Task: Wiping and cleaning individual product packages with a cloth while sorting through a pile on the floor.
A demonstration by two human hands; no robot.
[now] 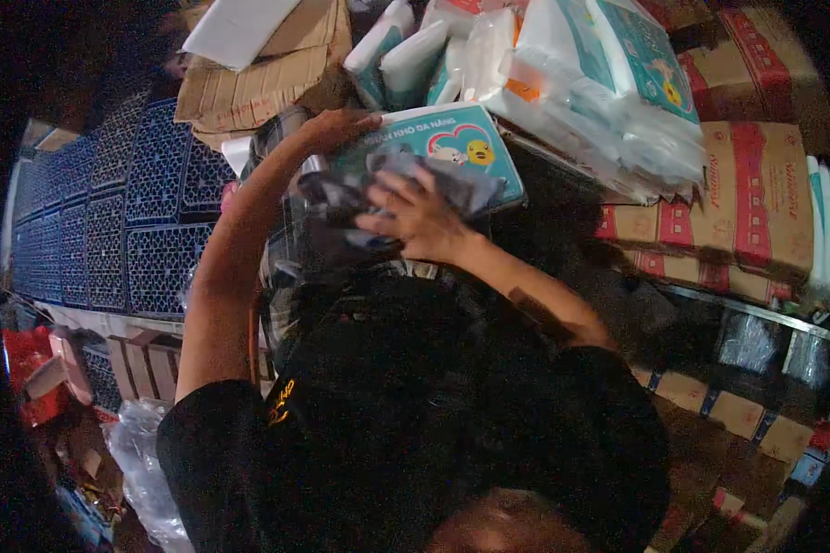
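A flat teal-and-white soft pack [484, 176] with a heart and cartoon animals lies tilted in front of me. My left hand [346, 128] grips its upper left edge, the fingertips partly hidden. Across the pack's face my right hand [415, 214] has its fingers spread over a crumpled grey cloth [474, 190], which it holds against the pack. Both the right hand and the cloth are blurred. Dark, blurred material [332, 207] lies left of the right hand; I cannot tell what it is.
More teal-and-white packs [595, 76] are piled ahead, some in clear plastic. A cardboard box [263, 90] stands ahead left. Blue plastic crates [159, 180] are stacked at the left. Red-and-brown cartons [754, 193] are stacked at the right. Clear plastic wrap [142, 463] hangs at lower left.
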